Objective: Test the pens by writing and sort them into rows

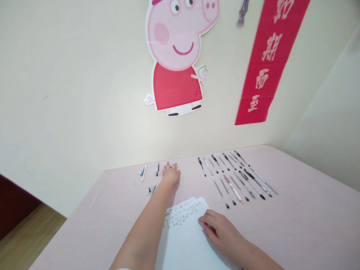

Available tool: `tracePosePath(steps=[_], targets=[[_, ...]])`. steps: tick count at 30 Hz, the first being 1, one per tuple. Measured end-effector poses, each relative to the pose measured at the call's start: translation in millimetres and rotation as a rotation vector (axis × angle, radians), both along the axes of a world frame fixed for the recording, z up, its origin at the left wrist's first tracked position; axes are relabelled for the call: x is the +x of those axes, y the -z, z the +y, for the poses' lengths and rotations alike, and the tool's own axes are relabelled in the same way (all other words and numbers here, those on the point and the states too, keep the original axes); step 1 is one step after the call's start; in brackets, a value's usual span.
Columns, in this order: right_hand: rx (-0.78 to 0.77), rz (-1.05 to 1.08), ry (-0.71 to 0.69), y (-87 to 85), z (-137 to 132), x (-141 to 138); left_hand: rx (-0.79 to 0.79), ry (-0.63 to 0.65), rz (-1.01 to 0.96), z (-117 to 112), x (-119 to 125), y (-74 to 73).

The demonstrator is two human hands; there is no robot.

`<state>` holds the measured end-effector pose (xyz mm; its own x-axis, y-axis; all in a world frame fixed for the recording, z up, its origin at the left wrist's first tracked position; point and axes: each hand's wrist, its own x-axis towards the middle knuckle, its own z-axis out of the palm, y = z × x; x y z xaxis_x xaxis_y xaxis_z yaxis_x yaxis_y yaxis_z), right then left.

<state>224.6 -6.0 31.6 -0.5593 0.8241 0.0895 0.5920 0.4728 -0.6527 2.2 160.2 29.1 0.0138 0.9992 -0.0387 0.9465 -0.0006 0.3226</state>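
My left hand (171, 174) reaches to the far side of the table, palm down with its fingers spread. A small dark piece shows at its fingertips, mostly covered by the hand. To its left lie a dark pen part with clear pieces (158, 170), a white pen (144, 173) with a blue cap (141, 173), and small black and clear parts (152, 190). My right hand (222, 230) rests at the right edge of white paper sheets (187, 243), fingers curled together. Whatever it may hold is hidden. Handwriting covers the top of the upper sheet, partly behind my left forearm.
Two rows of pens and refills, including a black-capped pen (215, 162) and a pink-and-white pen (233, 189), lie on the pink tabletop (303, 225). Behind the table stands a wall with a cartoon pig cutout (178, 88) and a red banner (260, 82).
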Motion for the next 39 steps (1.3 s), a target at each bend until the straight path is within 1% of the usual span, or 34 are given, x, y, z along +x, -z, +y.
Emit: tracePosePath(steps=[3, 6, 8, 11, 17, 20, 27, 29, 32, 39], targets=[[0.002, 0.012, 0.005, 0.8, 0.6, 0.6, 0.044, -0.058, 0.025, 9.0, -3.1, 5.8], [0.006, 0.029, 0.008, 2.4, 1.4, 0.6, 0.069, -0.014, 0.037, 14.1, -9.2, 7.9], [0.009, 0.038, 0.012, 3.5, 2.0, 0.5, 0.082, 0.024, 0.040, 13.5, -12.5, 8.4], [0.001, 0.054, 0.015, 3.8, 3.0, 0.6, 0.098, 0.083, 0.036, 4.7, -14.3, 9.0], [-0.011, 0.071, 0.015, 3.2, 4.8, 1.1, 0.122, 0.225, 0.008, -29.0, -9.2, 8.9], [-0.008, 0.075, 0.011, 3.4, 4.8, 1.3, 0.124, 0.283, 0.000, -41.6, -6.5, 6.5], [-0.005, 0.063, -0.001, 0.8, 3.8, 0.8, 0.179, 0.365, -0.029, -50.5, 1.7, -3.1], [0.000, 0.052, 0.003, 0.6, 4.0, 0.7, 0.191, 0.368, -0.072, -51.6, 5.0, -5.0], [0.006, 0.038, 0.006, 0.8, 4.2, 0.9, 0.178, 0.337, -0.114, -52.7, 9.2, -4.8], [-0.001, 0.056, 0.003, 1.8, 4.8, 1.0, 0.159, 0.186, -0.170, -51.9, 15.4, 4.1]])
